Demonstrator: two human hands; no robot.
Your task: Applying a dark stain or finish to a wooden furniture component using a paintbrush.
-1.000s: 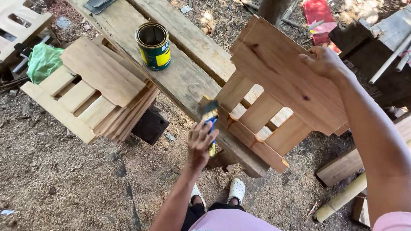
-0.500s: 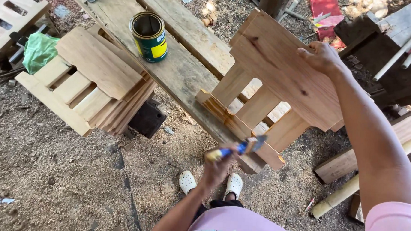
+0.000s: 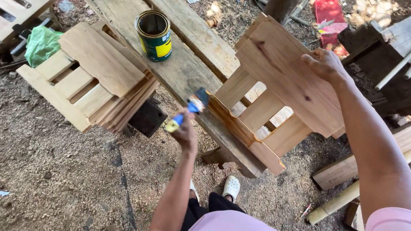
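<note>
My left hand (image 3: 185, 133) grips a paintbrush (image 3: 188, 108) with a blue and yellow handle, its bristle end close to the lower left rail of a slatted wooden piece (image 3: 281, 82). That rail looks darker and glossy. My right hand (image 3: 325, 64) holds the upper right edge of the same piece, which rests tilted on a long wooden plank (image 3: 180, 68). An open green and yellow tin can (image 3: 154, 34) stands on the plank to the upper left of the brush.
Stacked slatted wooden pieces (image 3: 84, 80) lie left of the plank, with a green bag (image 3: 41, 43) beyond them. A second plank (image 3: 191, 29) runs alongside. Timber offcuts (image 3: 351, 168) and a red rag (image 3: 328, 12) are at the right. Sawdust covers the ground; my white shoes (image 3: 230, 188) show below.
My left hand has swung the brush from pointing right near the lower rail up and leftward, toward the plank. My right hand keeps its hold on the slatted piece.
</note>
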